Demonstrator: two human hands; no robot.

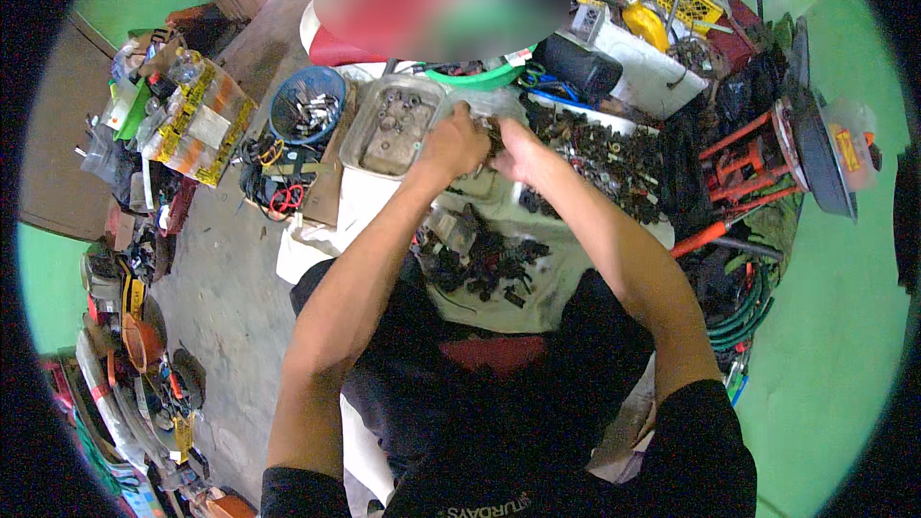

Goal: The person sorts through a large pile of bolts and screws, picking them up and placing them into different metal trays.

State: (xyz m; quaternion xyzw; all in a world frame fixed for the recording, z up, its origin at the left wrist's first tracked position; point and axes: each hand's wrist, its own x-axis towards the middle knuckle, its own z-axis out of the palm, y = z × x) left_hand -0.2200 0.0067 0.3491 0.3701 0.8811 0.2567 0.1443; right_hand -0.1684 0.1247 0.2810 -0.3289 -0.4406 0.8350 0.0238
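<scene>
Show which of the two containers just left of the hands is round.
The blue basket, farther left; the pale tub nearer the left hand is rectangular.

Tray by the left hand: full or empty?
Neither: partly filled. Small parts lie scattered in the tray, with bare bottom showing between them. The left hand overlaps its right edge in this view.

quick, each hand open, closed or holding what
Left hand: partly curled; can't tell if it holds anything.
Right hand: partly curled; grip can't be told.
</scene>
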